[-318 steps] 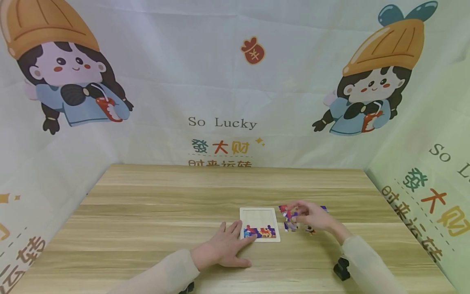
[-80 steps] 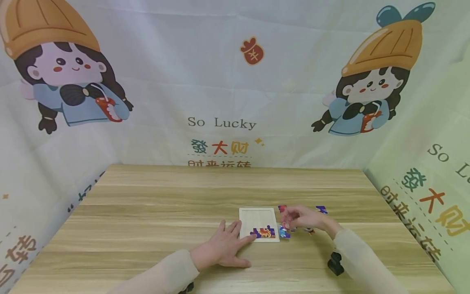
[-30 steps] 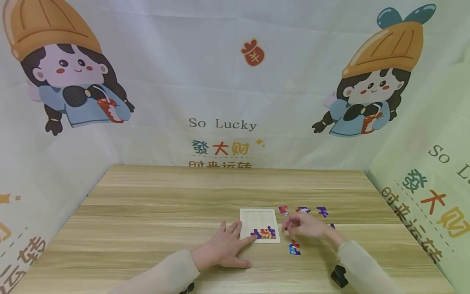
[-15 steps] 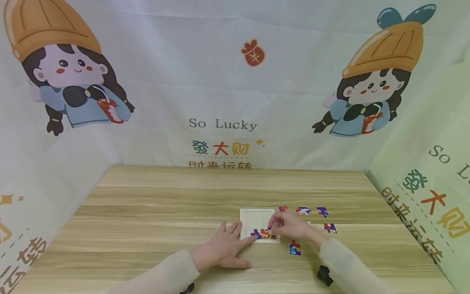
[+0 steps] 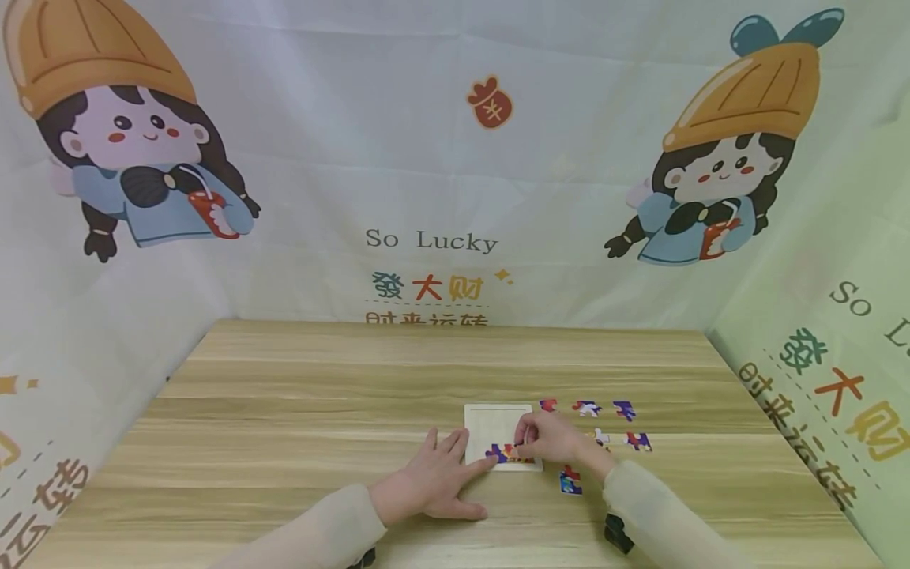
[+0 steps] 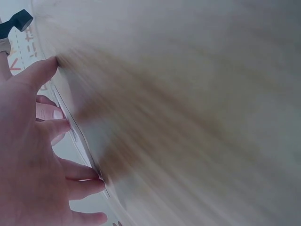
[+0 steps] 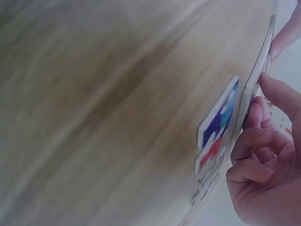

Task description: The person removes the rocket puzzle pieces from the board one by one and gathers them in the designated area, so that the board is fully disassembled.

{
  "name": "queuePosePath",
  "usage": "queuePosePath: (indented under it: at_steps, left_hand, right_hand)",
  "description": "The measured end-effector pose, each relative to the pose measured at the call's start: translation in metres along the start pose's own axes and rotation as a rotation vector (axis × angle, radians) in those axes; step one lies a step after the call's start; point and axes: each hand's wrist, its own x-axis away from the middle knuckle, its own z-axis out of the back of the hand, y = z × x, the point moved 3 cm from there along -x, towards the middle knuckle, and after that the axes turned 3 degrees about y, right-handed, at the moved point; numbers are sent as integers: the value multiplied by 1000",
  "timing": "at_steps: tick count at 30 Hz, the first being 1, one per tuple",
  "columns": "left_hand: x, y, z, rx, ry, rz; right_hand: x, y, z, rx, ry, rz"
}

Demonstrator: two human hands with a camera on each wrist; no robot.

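A shallow white puzzle tray [image 5: 489, 425] lies on the wooden table, with joined puzzle pieces [image 5: 498, 454] of purple and orange print along its near edge. My left hand [image 5: 432, 478] lies spread at the tray's left edge, its index finger touching the joined pieces. In the left wrist view, its fingertips [image 6: 98, 186] rest along the tray rim. Thumb and curled fingers of my right hand [image 5: 558, 438] pinch a puzzle piece at the right end of the joined strip. Those fingers mostly hide it; a purple sliver shows between them in the right wrist view.
Several loose puzzle pieces lie right of the tray, among them a blue and red piece [image 5: 570, 480] near the front and a purple piece [image 5: 624, 410] farther back. A printed cloth [image 5: 426, 182] hangs behind the table [image 5: 284, 411].
The blue corner piece has left the tray and lies on the table to its right. My right hand has moved left from the loose pieces onto the strip. The left hand stays put.
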Motion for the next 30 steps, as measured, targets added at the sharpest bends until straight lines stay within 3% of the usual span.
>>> queuePosePath:
  at_steps: [9,18,30]
  left_hand:
    - [1,-3,2,-40,33,-6]
    - [0,-9,2,-9,-4,16]
    - [0,-11,3,-5,12,18]
  right_hand:
    - [-2,1,-4,-55,-14,-8]
    - [-2,-4,-6,-60,-23,21]
    - [0,-13,-5,46,-26,82]
